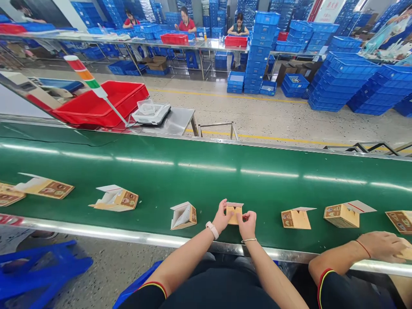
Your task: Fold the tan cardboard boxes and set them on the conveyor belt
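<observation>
A small tan cardboard box (234, 218) stands on the green conveyor belt in front of me, with a flap raised at its back edge. My left hand (221, 218) grips its left side, the thumb across the front panel. On the opposite side, my right hand (248, 224) is closed with its thumb and fingers at the box's right edge. Left of my hands sits an open box (184, 216) with a whitish lining or content inside. To the right stands another box (296, 219), its top flap sticking out.
More boxes, such as one with raised flaps (117, 198), lie along the conveyor belt (206, 184). A co-worker's hand (381, 246) is at the right. Beyond the belt are a red bin (106, 103), a scale (152, 114) and stacked blue crates (341, 81). A blue stool (48, 268) stands lower left.
</observation>
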A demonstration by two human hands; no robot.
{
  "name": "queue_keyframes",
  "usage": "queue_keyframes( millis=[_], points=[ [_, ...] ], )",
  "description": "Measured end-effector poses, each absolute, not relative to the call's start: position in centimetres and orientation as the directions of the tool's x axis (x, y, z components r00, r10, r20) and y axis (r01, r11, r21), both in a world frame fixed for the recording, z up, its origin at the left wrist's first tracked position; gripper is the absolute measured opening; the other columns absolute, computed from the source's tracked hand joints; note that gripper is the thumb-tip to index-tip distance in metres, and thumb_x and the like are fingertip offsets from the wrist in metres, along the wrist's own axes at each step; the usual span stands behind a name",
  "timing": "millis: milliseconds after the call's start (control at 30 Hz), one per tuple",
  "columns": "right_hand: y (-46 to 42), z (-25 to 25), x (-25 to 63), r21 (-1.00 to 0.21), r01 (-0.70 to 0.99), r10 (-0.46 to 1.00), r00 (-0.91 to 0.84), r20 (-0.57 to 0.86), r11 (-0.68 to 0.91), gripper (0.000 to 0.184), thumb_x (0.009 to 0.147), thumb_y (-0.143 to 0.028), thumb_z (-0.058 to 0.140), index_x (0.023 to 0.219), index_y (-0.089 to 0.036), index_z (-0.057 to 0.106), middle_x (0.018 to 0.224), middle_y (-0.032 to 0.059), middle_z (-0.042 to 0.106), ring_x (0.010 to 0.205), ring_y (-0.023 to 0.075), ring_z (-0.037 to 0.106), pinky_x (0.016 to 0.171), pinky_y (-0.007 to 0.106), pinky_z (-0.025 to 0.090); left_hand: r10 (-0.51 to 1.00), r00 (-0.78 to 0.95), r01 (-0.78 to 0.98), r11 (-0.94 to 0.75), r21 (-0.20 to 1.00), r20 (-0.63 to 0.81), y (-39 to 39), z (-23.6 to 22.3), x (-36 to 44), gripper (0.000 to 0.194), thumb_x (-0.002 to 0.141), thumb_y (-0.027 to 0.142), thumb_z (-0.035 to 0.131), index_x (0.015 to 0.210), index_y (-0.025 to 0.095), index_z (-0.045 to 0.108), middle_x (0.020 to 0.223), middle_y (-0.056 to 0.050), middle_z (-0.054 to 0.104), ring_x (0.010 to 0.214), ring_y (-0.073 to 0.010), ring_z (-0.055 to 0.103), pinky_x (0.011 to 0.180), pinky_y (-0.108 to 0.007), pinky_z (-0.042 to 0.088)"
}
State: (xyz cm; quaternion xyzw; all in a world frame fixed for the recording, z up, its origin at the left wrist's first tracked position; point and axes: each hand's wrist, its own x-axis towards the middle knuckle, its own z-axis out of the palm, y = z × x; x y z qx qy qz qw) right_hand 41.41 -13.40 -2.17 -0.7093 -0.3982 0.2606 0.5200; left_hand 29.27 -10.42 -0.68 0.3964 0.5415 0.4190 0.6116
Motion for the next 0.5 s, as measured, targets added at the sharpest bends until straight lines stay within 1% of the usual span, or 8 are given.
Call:
queue_keyframes(
  millis=[67, 133, 233, 300, 333, 400, 433, 500],
  points=[
    [-13.5, -2.6, 41.7, -0.942, 0.272, 0.820, 0.572, -0.007, -0.198, 0.030, 0.063, -0.042, 0.064, 0.073, -0.023, 0.042, 0.077, -0.0018, 0.042, 0.063, 0.0136, 0.045, 0.059, 0.029, 0.045, 0.871, 0.180, -0.113, 0.480, 0.870, -0.457, -9.4, -0.3, 30.0, 0.059, 0.069, 0.016, 0.071, 0.123, 0.019, 0.046, 0.115, -0.012, 0.060, 0.105, -0.0224, 0.059, 0.088, -0.036, 0.050],
    [-13.5, -2.9, 42.1, -0.939, 0.265, 0.809, 0.587, -0.024, -0.221, 0.032, 0.062, -0.041, 0.063, 0.079, -0.023, 0.043, 0.082, -0.0006, 0.044, 0.065, 0.0141, 0.047, 0.058, 0.029, 0.045, 0.831, 0.206, -0.116, 0.545, 0.831, -0.516, -8.9, 0.2, 30.6, 0.061, 0.066, 0.012, 0.073, 0.121, 0.018, 0.048, 0.114, -0.013, 0.061, 0.103, -0.0226, 0.060, 0.089, -0.038, 0.049],
    [-13.2, -3.3, 42.8, -0.930, 0.266, 0.792, 0.609, -0.042, -0.254, 0.033, 0.062, -0.041, 0.060, 0.083, -0.024, 0.042, 0.084, 0.0005, 0.045, 0.069, 0.0156, 0.049, 0.060, 0.029, 0.046, 0.855, 0.125, -0.086, 0.514, 0.853, -0.503, -9.6, 0.8, 30.8, 0.063, 0.063, 0.014, 0.076, 0.120, 0.017, 0.049, 0.120, -0.014, 0.058, 0.112, -0.0246, 0.056, 0.096, -0.039, 0.044],
    [-13.0, -3.3, 43.5, -0.923, 0.275, 0.789, 0.613, -0.048, -0.270, 0.032, 0.063, -0.041, 0.059, 0.083, -0.024, 0.042, 0.082, 0.0001, 0.046, 0.070, 0.0163, 0.049, 0.063, 0.031, 0.047, 0.877, 0.119, -0.041, 0.472, 0.881, -0.465, -11.4, 1.2, 30.0, 0.058, 0.063, 0.020, 0.078, 0.116, 0.017, 0.053, 0.120, -0.014, 0.058, 0.112, -0.0244, 0.055, 0.099, -0.039, 0.042],
    [-13.0, -3.2, 43.8, -0.919, 0.281, 0.790, 0.611, -0.051, -0.276, 0.031, 0.064, -0.041, 0.059, 0.084, -0.024, 0.042, 0.081, 0.0001, 0.046, 0.070, 0.0168, 0.050, 0.064, 0.032, 0.047, 0.877, 0.157, -0.017, 0.463, 0.886, -0.455, -12.5, 1.4, 29.1, 0.052, 0.064, 0.024, 0.077, 0.112, 0.017, 0.056, 0.115, -0.014, 0.061, 0.108, -0.0234, 0.058, 0.096, -0.038, 0.043],
    [-13.4, -2.6, 44.6, -0.911, 0.293, 0.783, 0.620, -0.049, -0.289, 0.033, 0.065, -0.042, 0.059, 0.085, -0.023, 0.042, 0.083, 0.0019, 0.047, 0.075, 0.0195, 0.051, 0.070, 0.037, 0.048, 0.842, 0.289, 0.037, 0.466, 0.884, -0.455, -15.1, 1.9, 26.5, 0.038, 0.068, 0.033, 0.074, 0.100, 0.017, 0.060, 0.098, -0.009, 0.066, 0.089, -0.0197, 0.063, 0.083, -0.033, 0.049],
    [-13.8, -2.1, 44.8, -0.904, 0.325, 0.769, 0.639, -0.008, -0.279, 0.034, 0.066, -0.043, 0.059, 0.088, -0.022, 0.043, 0.088, 0.0043, 0.048, 0.082, 0.0220, 0.052, 0.076, 0.041, 0.048, 0.826, 0.339, 0.076, 0.454, 0.888, -0.451, -16.4, 2.1, 24.9, 0.030, 0.072, 0.037, 0.070, 0.092, 0.017, 0.061, 0.086, -0.006, 0.066, 0.078, -0.0174, 0.063, 0.074, -0.031, 0.050],
    [-15.1, -0.8, 44.8, -0.865, 0.468, 0.740, 0.645, 0.192, -0.183, 0.039, 0.069, -0.043, 0.060, 0.097, -0.020, 0.044, 0.101, 0.0104, 0.048, 0.099, 0.0274, 0.050, 0.088, 0.049, 0.043, 0.864, 0.313, 0.185, 0.353, 0.917, -0.395, -18.6, 2.3, 21.3, 0.026, 0.078, 0.044, 0.061, 0.076, 0.017, 0.058, 0.065, 0.000, 0.059, 0.061, -0.0141, 0.057, 0.060, -0.027, 0.047]
  ],
)
